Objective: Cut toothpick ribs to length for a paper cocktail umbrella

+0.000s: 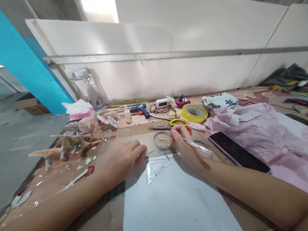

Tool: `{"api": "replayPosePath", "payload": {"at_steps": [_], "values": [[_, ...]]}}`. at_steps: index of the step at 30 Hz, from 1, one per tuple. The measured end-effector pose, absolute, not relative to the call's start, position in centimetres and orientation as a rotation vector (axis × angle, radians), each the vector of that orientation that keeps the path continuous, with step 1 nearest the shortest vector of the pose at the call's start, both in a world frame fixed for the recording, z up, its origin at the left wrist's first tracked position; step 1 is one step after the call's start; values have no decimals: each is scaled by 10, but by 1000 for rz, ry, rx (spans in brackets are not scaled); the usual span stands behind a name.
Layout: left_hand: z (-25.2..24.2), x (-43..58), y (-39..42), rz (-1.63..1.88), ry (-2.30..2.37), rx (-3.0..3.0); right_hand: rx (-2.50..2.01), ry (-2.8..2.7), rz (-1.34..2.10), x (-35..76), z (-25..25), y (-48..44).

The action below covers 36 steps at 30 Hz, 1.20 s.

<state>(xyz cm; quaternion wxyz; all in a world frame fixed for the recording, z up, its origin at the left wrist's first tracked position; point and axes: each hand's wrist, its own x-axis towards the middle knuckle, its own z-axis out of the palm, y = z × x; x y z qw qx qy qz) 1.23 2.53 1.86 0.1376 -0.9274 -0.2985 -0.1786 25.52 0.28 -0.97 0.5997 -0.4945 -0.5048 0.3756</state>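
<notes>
My left hand [123, 156] is by the upper left edge of a white sheet of paper [174, 204]. Its fingers are curled together, and whatever they hold is hidden. My right hand [185, 145] has a clear pen [198, 146] lying across it, held near the thumb. Its fingertips are at the rim of a round, shallow dish [155, 144] with several thin wooden sticks [163, 139] in it. A transparent set square [156, 170] lies on the upper part of the sheet. Behind the dish are scissors with yellow handles [178, 121].
Small paper umbrellas [88, 124] stand at the left. A glue bottle [128, 115], a blue glue gun [140, 110] and a yellow tape roll [194, 112] are behind. A phone [238, 152] and crumpled pink cloth [255, 127] lie right. A glass jar [86, 88] stands by the wall.
</notes>
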Motion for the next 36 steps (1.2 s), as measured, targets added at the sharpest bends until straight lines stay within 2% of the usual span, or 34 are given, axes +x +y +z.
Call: {"api": "replayPosePath", "payload": {"at_steps": [3, 8, 30, 36], "values": [[5, -1, 18, -741, -757, -2710, -1129, -1158, 924, 257, -13, 4], [4, 7, 21, -820, -669, -2764, -1123, -1192, 920, 256, -9, 4], [5, 11, 25, -799, -695, -2723, -1126, -1247, 949, 257, -10, 5], [4, 10, 31, -601, -948, -2785, -1100, -1294, 944, 254, -11, 8]]}}
